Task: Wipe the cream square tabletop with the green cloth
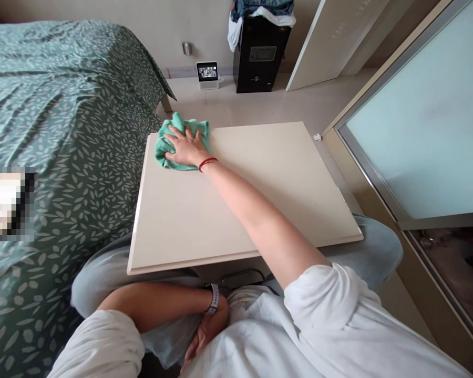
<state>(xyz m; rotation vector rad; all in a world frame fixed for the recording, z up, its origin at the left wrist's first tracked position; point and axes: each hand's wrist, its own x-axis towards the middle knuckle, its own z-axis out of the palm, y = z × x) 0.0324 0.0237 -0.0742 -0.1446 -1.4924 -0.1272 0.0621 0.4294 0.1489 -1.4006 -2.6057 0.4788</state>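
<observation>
At the far left corner of a cream-coloured tabletop [205,220], my right hand [185,147] lies spread on a green cloth [201,129]. Its fingers are apart and press down on the crumpled fabric, part of which hangs over the table's edge. A red string bracelet circles that wrist, and the forearm crosses above the tabletop. My left hand [208,333] rests in my lap below the near edge, beyond a pale watch strap [214,299]. The visible fingers of this hand lie loosely stretched, partly hidden, with nothing seen in them.
A bed with a green leaf-patterned cover [102,126] stands along the left side. On the floor ahead are a small display [207,73] and a black cabinet [260,58] with clothes on top. A frosted sliding panel [429,121] borders the right.
</observation>
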